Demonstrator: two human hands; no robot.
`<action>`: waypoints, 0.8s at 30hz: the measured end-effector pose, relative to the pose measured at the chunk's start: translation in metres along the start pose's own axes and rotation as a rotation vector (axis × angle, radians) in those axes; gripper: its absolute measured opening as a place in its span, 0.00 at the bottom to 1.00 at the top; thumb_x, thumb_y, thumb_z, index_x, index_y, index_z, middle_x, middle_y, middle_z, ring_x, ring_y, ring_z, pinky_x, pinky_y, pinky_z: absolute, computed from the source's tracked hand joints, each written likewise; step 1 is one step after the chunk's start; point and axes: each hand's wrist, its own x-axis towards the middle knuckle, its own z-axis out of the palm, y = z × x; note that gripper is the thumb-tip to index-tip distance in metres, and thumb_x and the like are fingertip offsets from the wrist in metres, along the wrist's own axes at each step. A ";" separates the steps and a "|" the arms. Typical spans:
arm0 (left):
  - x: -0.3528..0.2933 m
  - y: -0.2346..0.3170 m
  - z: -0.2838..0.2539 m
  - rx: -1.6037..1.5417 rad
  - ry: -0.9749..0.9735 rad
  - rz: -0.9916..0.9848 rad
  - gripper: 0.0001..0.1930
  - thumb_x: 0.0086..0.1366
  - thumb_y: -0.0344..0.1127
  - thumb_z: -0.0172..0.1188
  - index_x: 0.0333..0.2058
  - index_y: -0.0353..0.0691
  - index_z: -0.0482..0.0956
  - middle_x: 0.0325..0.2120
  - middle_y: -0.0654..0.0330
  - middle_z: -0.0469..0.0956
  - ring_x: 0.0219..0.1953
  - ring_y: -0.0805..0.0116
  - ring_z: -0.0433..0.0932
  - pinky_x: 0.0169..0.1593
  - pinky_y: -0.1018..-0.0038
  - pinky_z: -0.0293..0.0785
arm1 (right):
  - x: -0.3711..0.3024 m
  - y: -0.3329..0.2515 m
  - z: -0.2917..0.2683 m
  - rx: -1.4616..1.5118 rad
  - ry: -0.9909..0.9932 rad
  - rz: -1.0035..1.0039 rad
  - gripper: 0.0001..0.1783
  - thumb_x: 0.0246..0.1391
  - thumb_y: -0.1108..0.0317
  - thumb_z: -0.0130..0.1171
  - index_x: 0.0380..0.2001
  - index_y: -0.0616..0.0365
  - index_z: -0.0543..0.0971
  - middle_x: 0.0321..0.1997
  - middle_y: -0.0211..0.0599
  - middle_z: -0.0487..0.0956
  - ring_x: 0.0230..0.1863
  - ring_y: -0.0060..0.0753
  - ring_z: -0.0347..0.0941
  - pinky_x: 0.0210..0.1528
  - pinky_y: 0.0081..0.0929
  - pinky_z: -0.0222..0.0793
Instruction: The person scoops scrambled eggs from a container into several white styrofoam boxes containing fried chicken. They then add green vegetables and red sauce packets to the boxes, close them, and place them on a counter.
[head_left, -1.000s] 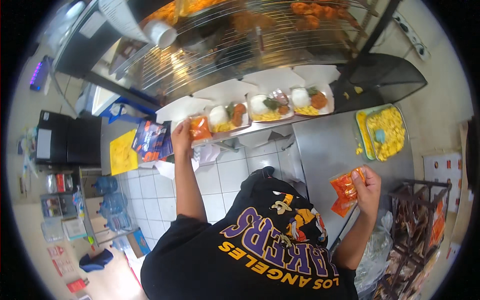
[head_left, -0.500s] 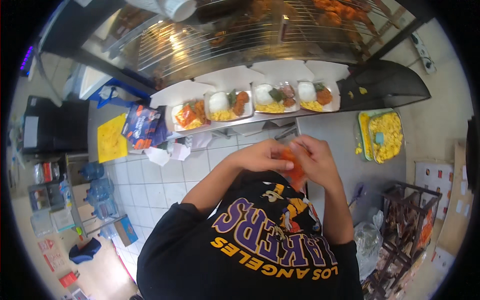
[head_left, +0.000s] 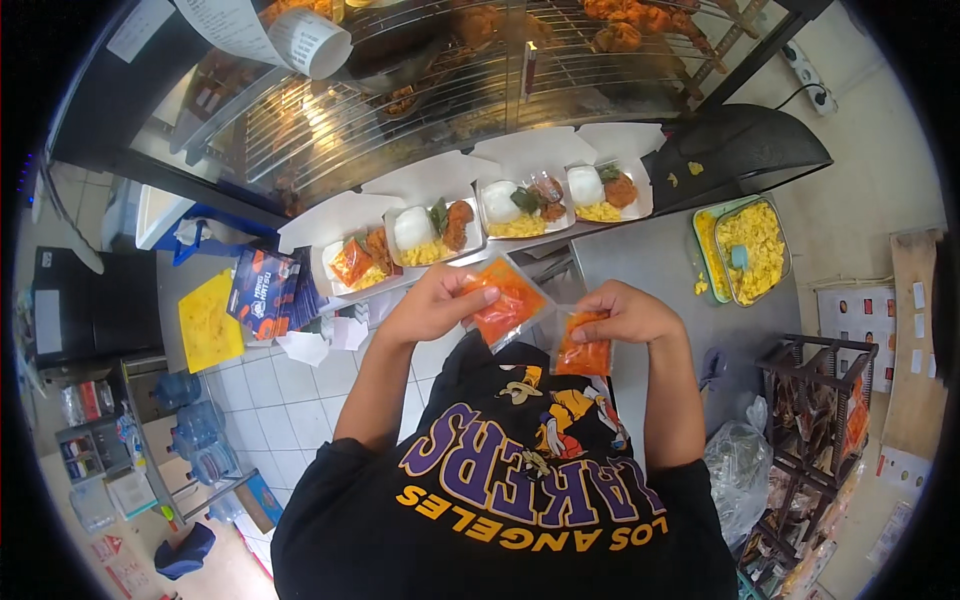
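Note:
My left hand (head_left: 432, 304) pinches a clear sachet of orange-red sauce (head_left: 512, 290) by its left side. In my right hand (head_left: 632, 314) is a second, smaller-looking sauce sachet (head_left: 586, 356), gripped near its top. The sachets' edges meet or overlap between my hands; whether they are joined I cannot tell. Just beyond stands a row of several open white meal boxes (head_left: 478, 158) with rice, scrambled egg, greens and fried chicken. A similar red sachet (head_left: 352, 264) lies on the food in the leftmost box, covering part of it.
A glass warming cabinet (head_left: 400, 110) with wire racks of chicken rises behind the boxes. At right are a glass dish of scrambled egg (head_left: 762, 262) and a black scoop-shaped tray (head_left: 745, 155). Dark blue printed packets (head_left: 268, 290) and a yellow sheet (head_left: 208, 318) lie left. A dark rack (head_left: 815, 440) stands lower right.
My hands have moved apart from being close together, and two separate-looking sauce sachets now show, one in each hand. The whole view has shifted slightly.

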 end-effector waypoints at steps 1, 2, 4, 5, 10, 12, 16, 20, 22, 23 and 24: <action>-0.005 -0.002 -0.003 -0.009 -0.021 -0.009 0.13 0.64 0.40 0.56 0.28 0.36 0.78 0.18 0.68 0.74 0.19 0.83 0.68 0.23 0.84 0.64 | 0.001 -0.007 0.000 -0.086 -0.038 0.000 0.10 0.49 0.66 0.63 0.29 0.64 0.80 0.25 0.29 0.79 0.29 0.14 0.71 0.33 0.16 0.67; -0.009 -0.002 -0.005 -0.018 -0.049 -0.019 0.13 0.64 0.40 0.56 0.27 0.36 0.78 0.18 0.68 0.74 0.20 0.83 0.68 0.24 0.84 0.64 | -0.001 -0.014 0.000 -0.170 -0.070 0.002 0.11 0.49 0.66 0.63 0.29 0.64 0.80 0.24 0.29 0.79 0.28 0.14 0.72 0.32 0.17 0.67; -0.019 -0.028 -0.027 -0.094 0.108 0.101 0.13 0.63 0.40 0.56 0.28 0.36 0.78 0.19 0.67 0.74 0.21 0.81 0.69 0.24 0.83 0.65 | -0.008 -0.019 -0.004 -0.244 -0.170 -0.018 0.12 0.49 0.65 0.63 0.28 0.65 0.80 0.22 0.30 0.79 0.26 0.15 0.72 0.30 0.18 0.67; -0.027 -0.038 -0.041 -0.133 0.183 0.160 0.13 0.63 0.40 0.56 0.29 0.35 0.78 0.19 0.66 0.74 0.21 0.80 0.70 0.24 0.83 0.65 | -0.014 -0.019 -0.008 -0.280 -0.217 -0.027 0.13 0.49 0.64 0.63 0.28 0.66 0.80 0.22 0.31 0.79 0.25 0.16 0.72 0.29 0.18 0.67; -0.080 -0.003 -0.110 -0.059 0.757 0.195 0.14 0.63 0.41 0.55 0.32 0.34 0.77 0.20 0.67 0.74 0.21 0.79 0.69 0.23 0.83 0.63 | -0.071 -0.024 -0.030 -0.211 0.275 -0.112 0.10 0.50 0.65 0.61 0.27 0.62 0.79 0.23 0.30 0.78 0.25 0.18 0.72 0.29 0.20 0.68; -0.070 0.007 -0.124 0.190 0.631 0.076 0.14 0.63 0.42 0.56 0.32 0.34 0.77 0.20 0.68 0.73 0.20 0.81 0.69 0.22 0.84 0.62 | -0.054 -0.029 -0.031 -0.128 0.544 -0.183 0.10 0.51 0.65 0.60 0.32 0.62 0.78 0.26 0.30 0.78 0.28 0.18 0.72 0.32 0.18 0.68; 0.010 -0.024 -0.128 0.180 0.488 -0.101 0.20 0.61 0.48 0.56 0.24 0.35 0.78 0.16 0.62 0.74 0.17 0.73 0.71 0.22 0.77 0.66 | 0.013 -0.019 -0.061 0.092 0.791 -0.222 0.23 0.50 0.60 0.62 0.44 0.64 0.72 0.34 0.34 0.77 0.34 0.21 0.72 0.37 0.22 0.68; 0.045 -0.080 -0.144 1.235 0.572 -0.236 0.26 0.57 0.54 0.56 0.20 0.32 0.79 0.20 0.45 0.77 0.21 0.49 0.76 0.29 0.60 0.71 | 0.010 0.025 -0.063 -0.459 1.181 -0.094 0.30 0.48 0.55 0.63 0.50 0.62 0.69 0.37 0.38 0.76 0.35 0.26 0.73 0.39 0.26 0.69; 0.040 -0.075 -0.131 1.126 0.585 -0.272 0.25 0.56 0.55 0.56 0.21 0.33 0.80 0.22 0.43 0.77 0.24 0.46 0.77 0.33 0.58 0.72 | -0.020 0.056 -0.041 -0.413 1.263 -0.051 0.30 0.48 0.55 0.63 0.50 0.60 0.69 0.37 0.41 0.76 0.35 0.29 0.74 0.38 0.27 0.69; 0.039 -0.078 -0.126 1.109 0.581 -0.267 0.24 0.56 0.54 0.56 0.23 0.33 0.81 0.22 0.44 0.77 0.24 0.47 0.77 0.33 0.59 0.72 | -0.036 0.077 -0.027 -0.275 1.289 -0.028 0.28 0.47 0.56 0.64 0.49 0.60 0.70 0.37 0.41 0.77 0.36 0.29 0.74 0.38 0.27 0.69; 0.034 -0.088 -0.125 1.153 0.624 -0.196 0.23 0.57 0.53 0.56 0.24 0.34 0.81 0.22 0.45 0.78 0.25 0.48 0.78 0.33 0.60 0.73 | -0.052 0.100 -0.012 -0.140 1.321 -0.008 0.27 0.47 0.57 0.64 0.48 0.60 0.72 0.36 0.42 0.77 0.36 0.29 0.74 0.38 0.27 0.69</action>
